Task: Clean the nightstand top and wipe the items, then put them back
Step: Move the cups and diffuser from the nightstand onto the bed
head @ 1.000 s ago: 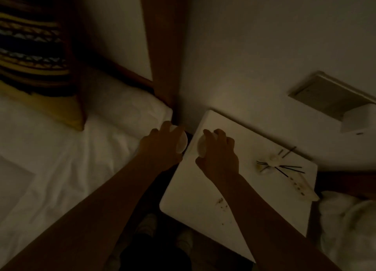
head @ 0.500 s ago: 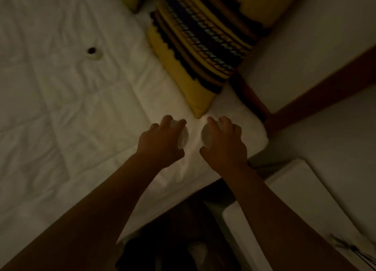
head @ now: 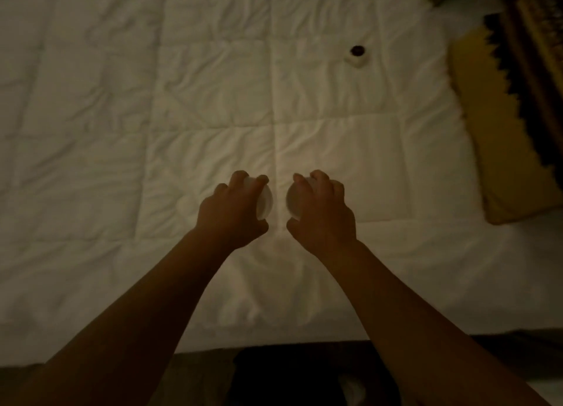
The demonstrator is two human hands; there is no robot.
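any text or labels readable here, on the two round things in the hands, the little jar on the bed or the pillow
None can be read.
Left hand, white round object: no print shows.
Right hand, second white round object: no print shows.
Small white jar on the white duvet: too small and dim to tell.
Patterned pillow: a woven zigzag pattern only, no letters.

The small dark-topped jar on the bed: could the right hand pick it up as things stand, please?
Probably not yet: the right hand is already closed on a round white object. The jar sits unobstructed farther up the white duvet.
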